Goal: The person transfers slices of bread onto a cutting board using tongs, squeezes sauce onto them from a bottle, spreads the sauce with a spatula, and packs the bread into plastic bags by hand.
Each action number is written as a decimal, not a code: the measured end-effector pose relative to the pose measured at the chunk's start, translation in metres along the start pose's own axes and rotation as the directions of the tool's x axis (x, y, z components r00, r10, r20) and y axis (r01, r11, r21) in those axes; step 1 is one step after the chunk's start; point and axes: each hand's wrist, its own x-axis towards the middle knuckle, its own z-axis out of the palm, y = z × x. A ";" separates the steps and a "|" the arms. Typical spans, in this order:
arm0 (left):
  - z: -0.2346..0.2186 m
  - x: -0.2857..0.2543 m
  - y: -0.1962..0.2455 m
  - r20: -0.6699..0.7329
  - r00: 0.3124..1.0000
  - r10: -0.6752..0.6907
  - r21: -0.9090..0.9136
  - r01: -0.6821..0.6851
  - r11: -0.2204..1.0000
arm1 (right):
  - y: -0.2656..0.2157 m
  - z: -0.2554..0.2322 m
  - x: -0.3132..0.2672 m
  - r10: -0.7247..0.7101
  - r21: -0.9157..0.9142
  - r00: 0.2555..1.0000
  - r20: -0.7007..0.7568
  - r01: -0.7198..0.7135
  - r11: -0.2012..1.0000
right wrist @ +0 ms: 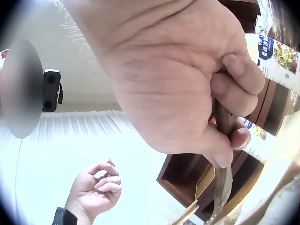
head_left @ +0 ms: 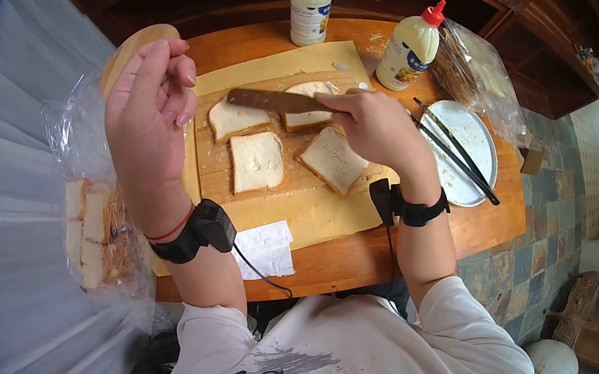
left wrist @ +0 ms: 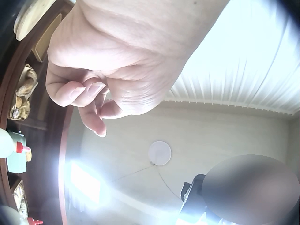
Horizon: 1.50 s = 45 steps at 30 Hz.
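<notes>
My right hand (head_left: 377, 129) grips the handle of a brown spreading knife (head_left: 267, 102), its blade pointing left over the two far bread slices. In the right wrist view, the fingers and thumb wrap round the knife handle (right wrist: 224, 117). My left hand (head_left: 148, 109) is raised left of the board, fingers loosely curled, with nothing seen in it; the left wrist view shows the bent fingers (left wrist: 93, 119). On the wooden board (head_left: 216, 178) lie several slices: far left (head_left: 236, 123), far right (head_left: 307, 91), near left (head_left: 257, 161) and a turned one at near right (head_left: 335, 161). White spread shows on some.
Two red-capped squeeze bottles (head_left: 310, 9) stand at the back. Black chopsticks (head_left: 457, 152) lie across a white plate (head_left: 474, 138) at right. Bagged bread (head_left: 95, 229) sits at left. A yellow sheet (head_left: 331, 215) lies under the board, with white paper (head_left: 266, 248) in front.
</notes>
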 end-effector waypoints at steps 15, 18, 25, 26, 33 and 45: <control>0.000 0.000 0.001 0.003 1.000 -0.002 -0.001 0.002 1.000 | 0.002 0.003 0.000 0.072 -0.107 0.995 -0.066 -0.079 0.991; 0.000 0.000 0.000 0.018 1.000 -0.007 -0.001 0.007 1.000 | -0.008 0.011 0.002 -0.049 0.058 0.999 0.004 0.049 0.997; -0.001 -0.001 0.002 -0.015 1.000 0.000 -0.001 0.000 1.000 | -0.010 0.008 0.002 0.040 -0.019 0.994 0.102 -0.038 0.999; -0.001 -0.001 0.002 -0.018 1.000 0.001 0.000 -0.001 1.000 | -0.009 0.004 0.001 0.088 -0.058 0.994 0.062 -0.085 0.995; -0.001 0.000 0.002 0.005 1.000 -0.006 0.003 0.006 1.000 | -0.001 0.011 0.002 -0.055 0.075 0.998 -0.014 0.056 0.996; -0.002 -0.001 0.002 -0.018 1.000 0.000 -0.002 0.000 1.000 | -0.010 0.001 -0.001 0.134 -0.086 0.990 0.043 -0.130 0.988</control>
